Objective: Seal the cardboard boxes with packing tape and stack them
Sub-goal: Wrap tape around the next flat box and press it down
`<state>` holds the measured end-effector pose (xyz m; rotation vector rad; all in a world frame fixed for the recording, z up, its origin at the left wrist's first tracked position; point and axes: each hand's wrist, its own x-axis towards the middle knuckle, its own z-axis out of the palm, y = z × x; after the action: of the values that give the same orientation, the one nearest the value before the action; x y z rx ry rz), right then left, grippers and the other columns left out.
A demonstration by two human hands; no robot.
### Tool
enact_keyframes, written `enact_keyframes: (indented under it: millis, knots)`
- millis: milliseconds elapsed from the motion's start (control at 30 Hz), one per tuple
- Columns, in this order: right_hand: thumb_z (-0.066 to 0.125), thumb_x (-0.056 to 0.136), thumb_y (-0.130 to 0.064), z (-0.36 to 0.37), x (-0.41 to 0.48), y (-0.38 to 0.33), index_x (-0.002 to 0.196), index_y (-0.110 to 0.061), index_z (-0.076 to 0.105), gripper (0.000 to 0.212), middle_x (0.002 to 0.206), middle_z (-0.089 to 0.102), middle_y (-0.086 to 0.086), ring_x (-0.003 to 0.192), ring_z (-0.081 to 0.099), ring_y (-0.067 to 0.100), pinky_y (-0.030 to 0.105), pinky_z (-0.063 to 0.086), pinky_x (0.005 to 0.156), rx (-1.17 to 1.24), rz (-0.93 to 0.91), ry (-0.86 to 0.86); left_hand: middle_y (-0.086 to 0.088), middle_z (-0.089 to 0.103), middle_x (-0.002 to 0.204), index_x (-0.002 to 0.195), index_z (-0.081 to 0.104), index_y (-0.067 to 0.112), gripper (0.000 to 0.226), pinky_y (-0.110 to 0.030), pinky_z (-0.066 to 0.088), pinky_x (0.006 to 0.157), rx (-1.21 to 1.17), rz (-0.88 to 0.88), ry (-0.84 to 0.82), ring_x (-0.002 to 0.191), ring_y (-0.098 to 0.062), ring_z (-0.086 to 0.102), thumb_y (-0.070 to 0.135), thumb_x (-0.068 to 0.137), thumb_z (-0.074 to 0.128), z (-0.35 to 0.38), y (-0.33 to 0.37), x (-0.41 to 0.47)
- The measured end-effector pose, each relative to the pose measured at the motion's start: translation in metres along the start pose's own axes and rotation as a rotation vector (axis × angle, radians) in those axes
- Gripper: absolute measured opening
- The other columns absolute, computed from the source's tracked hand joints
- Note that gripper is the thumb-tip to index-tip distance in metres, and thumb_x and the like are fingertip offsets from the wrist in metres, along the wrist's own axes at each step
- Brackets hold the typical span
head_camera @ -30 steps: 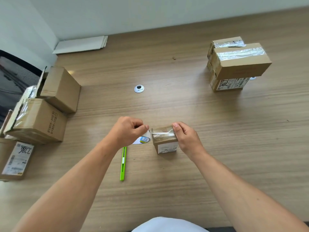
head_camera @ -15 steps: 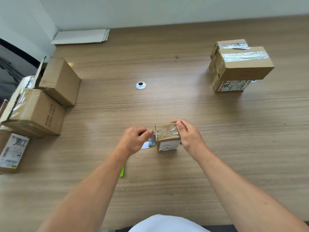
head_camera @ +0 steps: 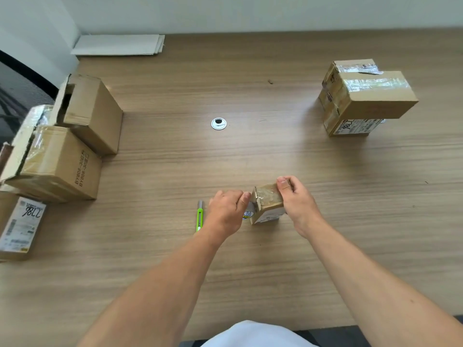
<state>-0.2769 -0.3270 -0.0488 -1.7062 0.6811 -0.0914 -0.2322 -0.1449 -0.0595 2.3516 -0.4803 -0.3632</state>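
A small cardboard box [head_camera: 268,205] with clear tape across its top stands on the wooden table [head_camera: 250,259], turned a little. My right hand [head_camera: 299,205] grips its right side, thumb on the far top edge. My left hand [head_camera: 226,212] is curled with its thumb and fingertips pinched at the box's left top edge, where the tape end folds over. A tape roll [head_camera: 247,214] with a blue label lies between my left hand and the box, mostly hidden. A stack of taped boxes [head_camera: 365,96] stands at the far right.
A green utility knife [head_camera: 199,216] lies just left of my left hand. Three open boxes [head_camera: 62,161] crowd the table's left edge. A round cable grommet [head_camera: 218,123] sits mid-table. Flat white sheets [head_camera: 117,45] lie at the back left corner.
My left hand has moved right from a stretched tape strip up to the box's left edge. My right hand has shifted its grip to the far top edge, and the box has turned slightly.
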Motion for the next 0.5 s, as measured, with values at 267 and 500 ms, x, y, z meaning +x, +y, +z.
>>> enact_keyframes:
  millis: [267,500]
  knots:
    - [0.062,0.099,-0.036,0.001,0.0,0.001,0.095,-0.027,0.073,0.014,0.076,0.068,-0.018,0.075,0.058,0.005,0.033,0.043,0.078,0.198,0.046,0.016,0.012,0.063,0.091,0.092,0.066,0.025,0.041,-0.033,0.039,0.091,-0.387,-0.095,0.113,0.101,-0.018,0.054,0.047,0.097,0.032,-0.025,-0.017,-0.002]
    - [0.059,0.102,-0.028,0.004,0.0,0.0,0.104,-0.024,0.071,0.013,0.079,0.069,-0.017,0.069,0.06,-0.005,0.025,0.046,0.075,0.226,0.05,0.003,-0.007,0.06,0.1,0.103,0.046,0.013,0.033,-0.033,0.042,0.076,0.1,-0.602,-0.117,0.095,-0.029,0.056,0.036,0.093,0.068,-0.023,-0.093,-0.02]
